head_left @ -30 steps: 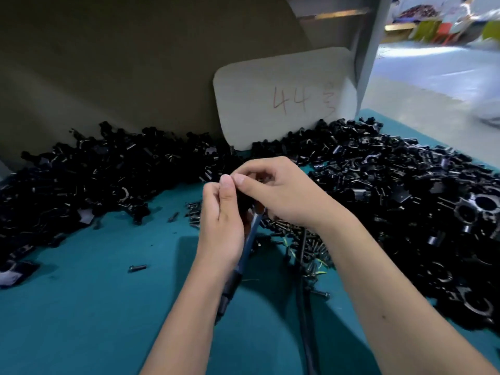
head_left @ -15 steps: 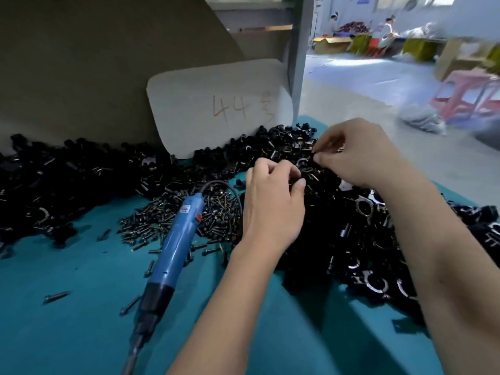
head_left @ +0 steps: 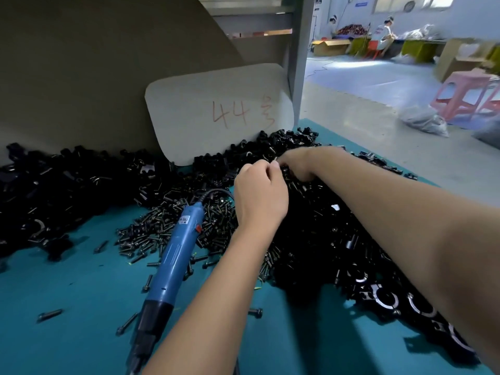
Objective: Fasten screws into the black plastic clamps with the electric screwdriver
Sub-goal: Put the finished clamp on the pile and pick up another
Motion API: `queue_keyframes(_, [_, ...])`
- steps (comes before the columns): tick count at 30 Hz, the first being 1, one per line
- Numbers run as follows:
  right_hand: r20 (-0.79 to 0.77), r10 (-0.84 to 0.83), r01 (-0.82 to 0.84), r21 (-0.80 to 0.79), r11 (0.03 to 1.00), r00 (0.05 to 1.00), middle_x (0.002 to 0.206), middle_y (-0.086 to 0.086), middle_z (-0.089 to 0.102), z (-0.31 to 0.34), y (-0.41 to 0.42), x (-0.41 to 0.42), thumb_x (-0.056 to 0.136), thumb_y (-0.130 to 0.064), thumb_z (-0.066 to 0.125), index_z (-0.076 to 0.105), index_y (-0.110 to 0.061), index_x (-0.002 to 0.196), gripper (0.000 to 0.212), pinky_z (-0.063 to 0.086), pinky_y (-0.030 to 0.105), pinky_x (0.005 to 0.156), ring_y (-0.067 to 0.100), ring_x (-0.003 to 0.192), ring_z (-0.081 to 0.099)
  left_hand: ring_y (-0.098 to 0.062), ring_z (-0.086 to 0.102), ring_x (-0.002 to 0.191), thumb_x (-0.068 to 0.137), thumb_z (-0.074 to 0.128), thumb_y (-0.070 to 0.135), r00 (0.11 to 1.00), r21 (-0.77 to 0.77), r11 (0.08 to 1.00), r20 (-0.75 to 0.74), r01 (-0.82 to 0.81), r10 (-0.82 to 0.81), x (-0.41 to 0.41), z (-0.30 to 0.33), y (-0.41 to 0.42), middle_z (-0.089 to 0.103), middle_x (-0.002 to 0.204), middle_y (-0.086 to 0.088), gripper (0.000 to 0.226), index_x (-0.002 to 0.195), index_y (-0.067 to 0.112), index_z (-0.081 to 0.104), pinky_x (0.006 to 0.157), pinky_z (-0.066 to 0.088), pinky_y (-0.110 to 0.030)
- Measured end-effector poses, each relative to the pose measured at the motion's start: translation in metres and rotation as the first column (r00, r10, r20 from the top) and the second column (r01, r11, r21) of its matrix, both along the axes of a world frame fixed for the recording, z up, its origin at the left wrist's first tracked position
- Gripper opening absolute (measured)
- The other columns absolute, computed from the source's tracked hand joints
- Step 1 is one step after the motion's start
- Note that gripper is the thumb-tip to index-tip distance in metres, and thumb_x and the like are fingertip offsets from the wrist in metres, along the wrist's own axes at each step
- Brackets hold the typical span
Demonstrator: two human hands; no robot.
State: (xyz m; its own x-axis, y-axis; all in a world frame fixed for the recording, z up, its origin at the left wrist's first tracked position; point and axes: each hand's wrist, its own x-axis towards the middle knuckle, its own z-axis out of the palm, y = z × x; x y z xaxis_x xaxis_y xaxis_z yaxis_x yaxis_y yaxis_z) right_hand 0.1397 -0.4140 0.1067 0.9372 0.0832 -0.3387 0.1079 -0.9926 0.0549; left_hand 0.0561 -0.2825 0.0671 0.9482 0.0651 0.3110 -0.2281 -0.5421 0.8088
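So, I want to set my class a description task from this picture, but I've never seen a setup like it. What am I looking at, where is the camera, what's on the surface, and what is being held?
There is no machine here: these are a person's two bare hands, seen from a camera worn on the head, looking forward and down. The teal table carries heaps of black plastic clamps, a pile of dark screws and a blue electric screwdriver, lying untouched. A pale card marked 44 leans behind. The left hand and right hand meet over the clamp heap with curled fingers, apparently picking out small parts; exactly what they hold is too small to tell.
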Motion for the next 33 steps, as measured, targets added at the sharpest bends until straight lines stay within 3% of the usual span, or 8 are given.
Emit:
queue_keyframes(3, [-0.043,-0.023,0.021,-0.039,0.999,0.999,0.106,0.013,0.064,-0.012,0.004,0.018,0.104,0.0,0.05,0.067,-0.002,0.113,0.02,0.034,0.026,0.081,0.019,0.098,0.05,-0.024,0.051,0.077,0.106,0.045,0.033,0.999,0.031,0.999,-0.041,-0.009,0.01,0.018,0.001,-0.004,0.059,0.083,-0.007,0.044,0.063,0.02,0.042,0.067,0.029,-0.036])
queue_keyframes(6, [0.019,-0.076,0.076,-0.037,0.996,0.997,0.074,0.003,0.047,-0.013,0.008,0.032,0.106,-0.008,0.052,0.045,-0.014,0.068,0.039,0.037,0.031,0.075,0.026,0.075,0.049,-0.026,0.053,0.086,0.106,0.045,0.035,0.999,0.085,0.996,-0.032,0.001,0.002,0.025,0.001,-0.007,0.057,0.089,-0.004,0.04,0.069,0.019,0.049,0.072,0.034,-0.036])
queue_keyframes(11, [0.182,-0.075,0.094,-0.098,0.991,0.98,0.081,0.007,0.06,-0.007,-0.006,0.027,0.096,-0.009,0.068,0.067,-0.008,0.093,0.003,0.05,0.033,0.076,0.029,0.085,0.06,-0.022,0.051,0.077,0.106,0.045,0.033,1.0,0.063,0.998,-0.016,0.003,-0.002,0.029,-0.002,-0.004,0.058,0.085,-0.005,0.044,0.064,0.021,0.041,0.068,0.031,-0.035])
queue_keyframes(15, [0.214,-0.121,0.157,-0.161,0.974,0.969,0.103,0.017,0.071,0.012,-0.014,0.016,0.091,-0.024,0.078,0.072,-0.002,0.105,0.027,0.058,0.036,0.087,0.033,0.097,0.068,-0.022,0.051,0.071,0.106,0.046,0.031,1.0,0.019,1.0,0.004,-0.009,0.009,0.022,-0.001,0.013,0.059,0.08,-0.006,0.045,0.063,0.018,0.045,0.066,0.033,-0.036])
queue_keyframes(20, [0.534,-0.286,0.148,0.287,0.946,0.796,0.073,0.014,0.061,0.048,0.035,-0.003,0.088,-0.022,0.066,0.07,-0.001,0.092,0.022,0.055,0.034,0.07,0.037,0.075,0.063,-0.017,0.053,0.072,0.106,0.047,0.03,0.995,-0.018,0.996,0.057,-0.087,0.088,0.007,0.001,0.054,0.061,0.082,-0.004,0.041,0.07,0.015,0.055,0.066,0.035,-0.033])
queue_keyframes(23, [0.301,-0.434,0.047,0.774,0.631,0.849,0.065,0.012,0.07,0.041,0.105,-0.03,0.085,-0.01,0.069,0.055,-0.013,0.072,0.02,0.057,0.029,0.046,0.025,0.06,0.076,-0.012,0.048,0.07,0.105,0.05,0.026,0.976,-0.008,0.986,0.139,-0.168,0.167,-0.004,0.001,0.095,0.057,0.079,-0.003,0.042,0.064,0.022,0.044,0.063,0.029,-0.027])
queue_keyframes(29, [0.251,-0.17,-0.134,0.851,0.507,0.953,0.06,0.022,0.056,-0.005,0.206,-0.065,0.075,0.002,0.061,0.032,-0.012,0.057,0.037,0.051,0.041,0.053,0.028,0.062,0.076,-0.034,0.052,0.105,0.095,0.054,0.011,0.848,0.253,0.81,0.148,-0.529,0.508,-0.016,-0.023,0.223,0.062,0.106,-0.013,0.018,0.101,0.013,0.071,0.09,0.037,-0.036])
queue_keyframes(33, [0.01,0.005,-0.011,0.927,0.375,1.0,0.058,0.006,0.06,-0.032,0.241,-0.076,0.085,-0.005,0.077,0.05,-0.016,0.063,0.037,0.05,0.03,0.052,0.02,0.056,0.067,-0.036,0.033,0.136,0.088,0.058,0.001,0.838,0.662,0.639,-0.029,-0.393,0.546,-0.022,-0.041,0.302,0.043,0.151,-0.011,0.061,0.147,0.015,0.051,0.109,0.038,-0.04])
